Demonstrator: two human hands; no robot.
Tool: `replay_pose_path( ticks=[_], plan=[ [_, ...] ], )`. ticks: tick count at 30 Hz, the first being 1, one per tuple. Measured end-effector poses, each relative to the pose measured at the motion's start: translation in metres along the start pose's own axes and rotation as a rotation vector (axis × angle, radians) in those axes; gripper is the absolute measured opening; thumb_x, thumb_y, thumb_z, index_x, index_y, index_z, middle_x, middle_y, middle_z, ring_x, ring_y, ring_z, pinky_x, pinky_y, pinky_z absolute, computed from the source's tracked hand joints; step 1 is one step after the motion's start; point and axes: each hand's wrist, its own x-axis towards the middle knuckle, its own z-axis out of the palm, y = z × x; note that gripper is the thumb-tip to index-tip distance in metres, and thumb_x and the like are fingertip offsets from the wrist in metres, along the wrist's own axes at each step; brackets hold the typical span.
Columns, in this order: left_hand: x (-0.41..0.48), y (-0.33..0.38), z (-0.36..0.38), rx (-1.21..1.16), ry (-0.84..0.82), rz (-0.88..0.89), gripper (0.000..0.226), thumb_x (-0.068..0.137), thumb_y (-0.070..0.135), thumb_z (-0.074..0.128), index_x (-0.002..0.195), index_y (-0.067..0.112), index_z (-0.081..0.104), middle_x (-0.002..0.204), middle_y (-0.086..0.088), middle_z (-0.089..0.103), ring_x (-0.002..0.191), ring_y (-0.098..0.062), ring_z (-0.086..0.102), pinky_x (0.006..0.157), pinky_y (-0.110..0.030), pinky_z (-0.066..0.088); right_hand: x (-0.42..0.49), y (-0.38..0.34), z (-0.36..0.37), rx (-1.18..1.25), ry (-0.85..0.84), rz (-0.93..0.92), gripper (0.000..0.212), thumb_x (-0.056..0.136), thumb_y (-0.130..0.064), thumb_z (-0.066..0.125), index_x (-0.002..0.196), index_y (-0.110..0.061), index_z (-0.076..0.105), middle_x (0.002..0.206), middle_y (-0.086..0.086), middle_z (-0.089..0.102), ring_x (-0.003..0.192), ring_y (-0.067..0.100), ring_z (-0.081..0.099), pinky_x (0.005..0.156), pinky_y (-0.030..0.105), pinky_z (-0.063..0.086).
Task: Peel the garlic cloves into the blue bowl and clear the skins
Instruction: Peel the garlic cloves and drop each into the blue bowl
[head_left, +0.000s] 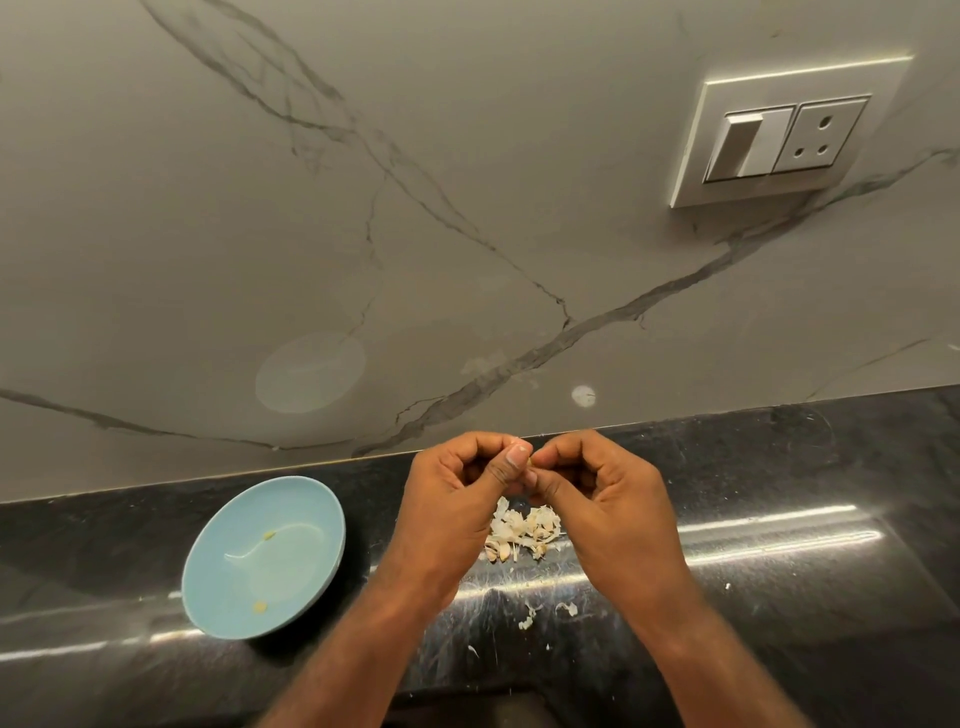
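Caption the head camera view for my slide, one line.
Left hand and right hand pinch a garlic clove over the skin pile on a black counter; blue bowl alongside.

Home kitchen, black counter (779, 467), marble backsplash (467, 182)

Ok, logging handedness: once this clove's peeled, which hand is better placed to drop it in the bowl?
Left, probably: both hands pinch the clove, but the left hand sits beside the bowl, the right hand farther off.
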Motion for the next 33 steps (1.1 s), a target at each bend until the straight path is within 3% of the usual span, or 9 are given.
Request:
replay_pose_path(
  ticks=[7, 11, 19, 26, 33],
  plan=[
    [0.002, 0.001, -0.002, 0.051, -0.02, 0.018, 0.019, 0.082, 0.022, 0.069, 0.091, 0.006, 0.076, 0.08, -0.009, 0.074, 0.079, -0.018, 0.072, 0.073, -0.021, 0.055, -0.004, 0.001, 0.002, -0.048, 0.029, -0.073, 0.02, 0.091, -0.002, 0.069, 0.086, -0.022, 0.07, 0.081, -0.006, 0.072, 0.081, 0.014, 0.072, 0.073, 0.024, 0.059],
    [0.002, 0.003, -0.002, 0.049, -0.023, 0.038, 0.018, 0.079, 0.022, 0.069, 0.088, 0.009, 0.078, 0.085, -0.008, 0.073, 0.082, -0.018, 0.071, 0.073, -0.02, 0.055, -0.003, 0.001, 0.0, -0.006, 0.034, -0.014, 0.014, 0.088, -0.006, 0.073, 0.087, -0.02, 0.07, 0.081, -0.003, 0.072, 0.08, 0.017, 0.072, 0.074, 0.03, 0.061],
    [0.007, 0.002, -0.008, 0.074, -0.085, 0.034, 0.02, 0.078, 0.018, 0.07, 0.092, 0.007, 0.079, 0.092, -0.009, 0.072, 0.089, -0.017, 0.07, 0.078, -0.022, 0.055, 0.001, -0.002, -0.004, 0.001, 0.02, 0.027, 0.015, 0.078, -0.008, 0.082, 0.079, -0.02, 0.073, 0.081, 0.0, 0.072, 0.078, 0.016, 0.071, 0.073, 0.026, 0.059],
    [0.008, 0.006, -0.013, 0.105, -0.138, 0.021, 0.018, 0.075, 0.023, 0.07, 0.089, 0.016, 0.079, 0.089, -0.003, 0.073, 0.087, -0.014, 0.07, 0.076, -0.021, 0.055, -0.002, -0.002, -0.001, 0.034, 0.015, 0.059, 0.012, 0.082, -0.008, 0.079, 0.083, -0.017, 0.071, 0.08, -0.001, 0.072, 0.078, 0.014, 0.071, 0.073, 0.025, 0.059],
    [0.013, 0.007, -0.017, 0.068, -0.184, -0.009, 0.021, 0.074, 0.018, 0.073, 0.091, 0.006, 0.078, 0.089, -0.007, 0.074, 0.088, -0.019, 0.07, 0.077, -0.026, 0.057, -0.002, -0.005, -0.004, 0.029, 0.007, 0.049, 0.011, 0.078, -0.007, 0.081, 0.081, -0.015, 0.073, 0.078, -0.001, 0.073, 0.076, 0.013, 0.071, 0.071, 0.022, 0.057]
  ],
)
